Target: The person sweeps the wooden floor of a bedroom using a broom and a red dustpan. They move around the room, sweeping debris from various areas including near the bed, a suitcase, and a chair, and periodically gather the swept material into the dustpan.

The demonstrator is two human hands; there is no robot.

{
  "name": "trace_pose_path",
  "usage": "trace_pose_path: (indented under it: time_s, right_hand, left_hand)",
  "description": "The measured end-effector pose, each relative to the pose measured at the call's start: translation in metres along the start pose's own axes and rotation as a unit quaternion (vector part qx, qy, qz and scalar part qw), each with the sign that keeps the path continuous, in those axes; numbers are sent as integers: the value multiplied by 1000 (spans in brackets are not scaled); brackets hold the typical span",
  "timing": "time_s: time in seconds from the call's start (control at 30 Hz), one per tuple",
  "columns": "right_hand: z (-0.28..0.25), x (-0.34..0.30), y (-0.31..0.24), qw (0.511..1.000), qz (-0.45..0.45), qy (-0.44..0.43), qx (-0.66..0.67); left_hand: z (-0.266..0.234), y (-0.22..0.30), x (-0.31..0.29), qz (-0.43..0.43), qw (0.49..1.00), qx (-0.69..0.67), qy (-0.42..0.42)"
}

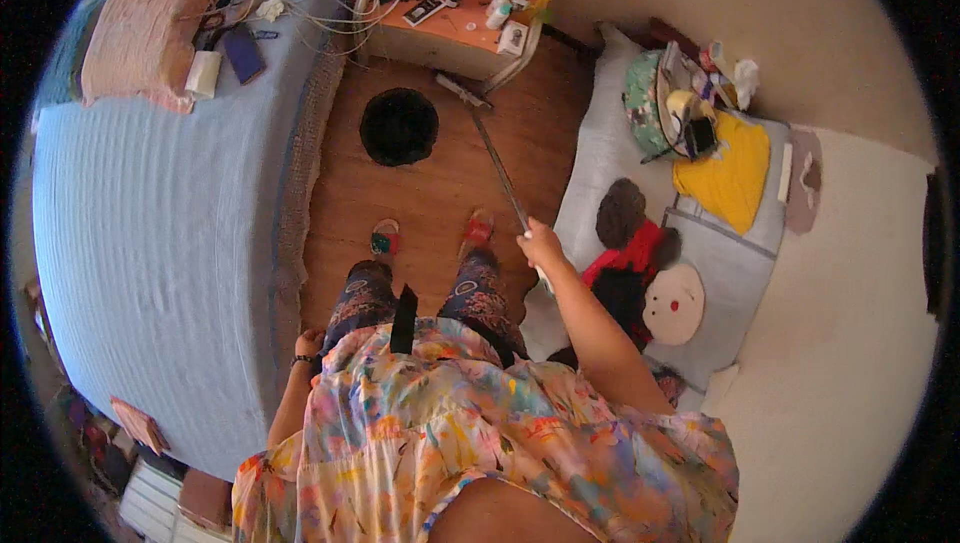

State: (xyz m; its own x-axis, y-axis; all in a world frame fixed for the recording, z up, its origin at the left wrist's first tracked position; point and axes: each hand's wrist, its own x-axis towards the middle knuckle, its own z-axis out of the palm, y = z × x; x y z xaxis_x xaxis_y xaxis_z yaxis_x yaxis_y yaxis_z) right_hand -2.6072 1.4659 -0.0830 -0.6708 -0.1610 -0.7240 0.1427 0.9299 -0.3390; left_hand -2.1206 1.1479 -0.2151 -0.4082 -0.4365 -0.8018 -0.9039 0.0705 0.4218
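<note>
My right hand (541, 246) is closed around the upper end of a long-handled mop (502, 172). The thin handle slants away from me. Its narrow crosswise head (463, 91) lies on the wooden floor near the small table's foot. Down beside my left thigh hangs my left hand (308, 344), close to the bed's edge, with a dark band at the wrist; its fingers are too small and partly hidden to read. A round black thing (398, 127) with a ragged rim, like a lined bin, stands on the floor left of the mop head.
A bed with a blue cover (165, 253) runs along the left. An orange-topped table (455, 25) with bottles and small boxes stands ahead. To the right, a grey-covered seat (590, 168) bears a yellow cloth (735, 173), a green patterned bag (645, 103) and a plush toy (674, 303).
</note>
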Motion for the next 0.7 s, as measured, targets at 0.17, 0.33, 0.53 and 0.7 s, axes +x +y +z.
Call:
trace_pose_path:
  time_s: [0.17,0.33,0.53,0.7]
  right_hand:
    - [-10,76,-34,990,57,-80,102]
    - [-22,153,-51,987,4,-131,96]
    - [-37,158,-39,992,-22,-119,-37]
    - [-96,117,-8,983,-3,-180,43]
  left_hand:
    - [62,41,-48,-15,996,-84,38]
    - [168,80,-103,-113,984,-89,103]
    - [291,80,-167,-159,957,-190,153]
    - [345,128,-199,-212,934,-257,127]
